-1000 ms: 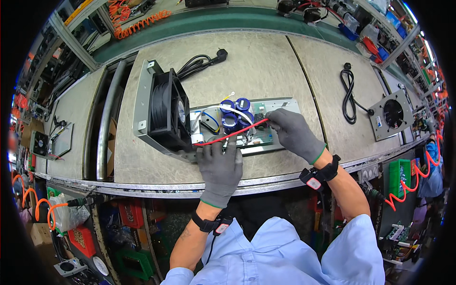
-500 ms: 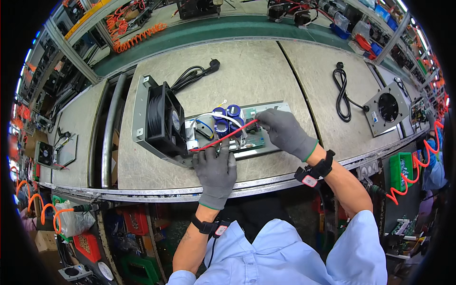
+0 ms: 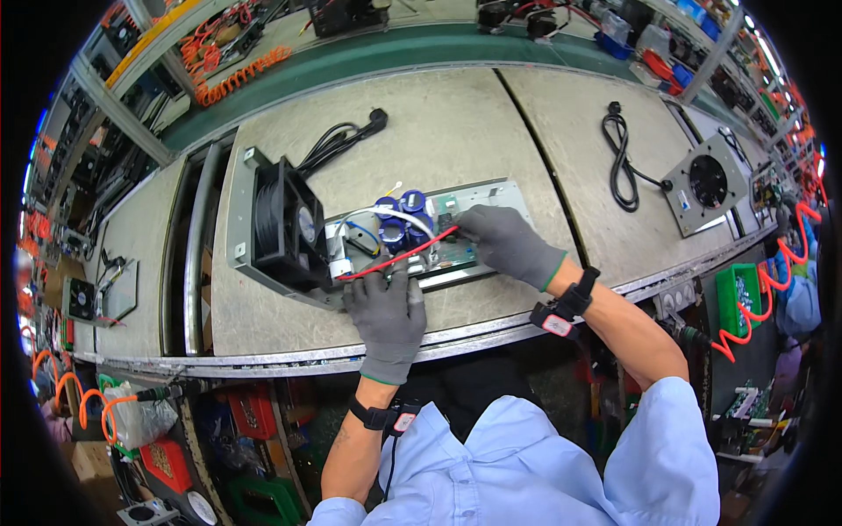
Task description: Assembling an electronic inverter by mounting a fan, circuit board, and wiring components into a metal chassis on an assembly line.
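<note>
A metal chassis (image 3: 504, 200) lies on the workbench, carrying a black fan (image 3: 282, 223) at its left end. On its green circuit board (image 3: 456, 255) stand several blue cylindrical capacitors (image 3: 392, 232). Across the board runs a red wire (image 3: 412, 252). My right hand (image 3: 509, 245), gloved in grey, pinches the wire's right end above the board. At the chassis's near edge, my gloved left hand (image 3: 387, 317) has its fingers closed at the wire's left part; its fingertips are partly hidden. White and blue wires (image 3: 364, 230) curve beside the capacitors.
A black power cord (image 3: 338, 145) lies behind the fan. Farther right are another cord (image 3: 623, 167) and a fan panel (image 3: 709, 184). A second fan unit (image 3: 101, 294) sits at the left. Orange coiled hoses (image 3: 763, 307) hang at the right, near a green bin (image 3: 738, 298).
The whole view has shifted slightly, so the bench appears farther left. My right hand has come down a little with the wire's end; my left hand stays near the chassis edge.
</note>
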Available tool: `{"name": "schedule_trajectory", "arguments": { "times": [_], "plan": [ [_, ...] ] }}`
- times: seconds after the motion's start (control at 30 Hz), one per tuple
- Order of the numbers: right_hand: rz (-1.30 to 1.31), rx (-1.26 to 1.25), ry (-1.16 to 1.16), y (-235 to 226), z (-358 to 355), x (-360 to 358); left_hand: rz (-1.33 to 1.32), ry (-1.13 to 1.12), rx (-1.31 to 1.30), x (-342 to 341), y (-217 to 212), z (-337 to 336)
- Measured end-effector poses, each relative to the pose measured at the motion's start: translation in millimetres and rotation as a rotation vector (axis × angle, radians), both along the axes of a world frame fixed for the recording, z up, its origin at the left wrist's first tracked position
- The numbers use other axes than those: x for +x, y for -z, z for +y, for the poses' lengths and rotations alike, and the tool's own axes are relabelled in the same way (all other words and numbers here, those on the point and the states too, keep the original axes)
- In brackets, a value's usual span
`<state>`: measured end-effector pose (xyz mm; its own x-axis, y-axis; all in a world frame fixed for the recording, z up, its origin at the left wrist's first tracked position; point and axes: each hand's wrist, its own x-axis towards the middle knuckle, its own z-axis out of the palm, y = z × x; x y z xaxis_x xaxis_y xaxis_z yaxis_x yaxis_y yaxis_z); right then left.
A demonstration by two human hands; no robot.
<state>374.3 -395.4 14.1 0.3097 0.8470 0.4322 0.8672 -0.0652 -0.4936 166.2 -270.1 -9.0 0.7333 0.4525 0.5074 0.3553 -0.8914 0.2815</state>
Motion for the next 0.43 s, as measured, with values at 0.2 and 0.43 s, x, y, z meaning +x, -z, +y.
{"name": "schedule_trajectory", "arguments": {
  "times": [0.2,0.43],
  "plan": [
    [-0.047,0.322,0.231,3.2,-22.9,-42.6,-0.086,0.024,0.044,0.4,6.5,2.0],
    [0.067,0.079,0.494,90.2,-198.4,-169.2,-0.402,0.185,-0.022,0.1,28.0,9.1]
  ]
}}
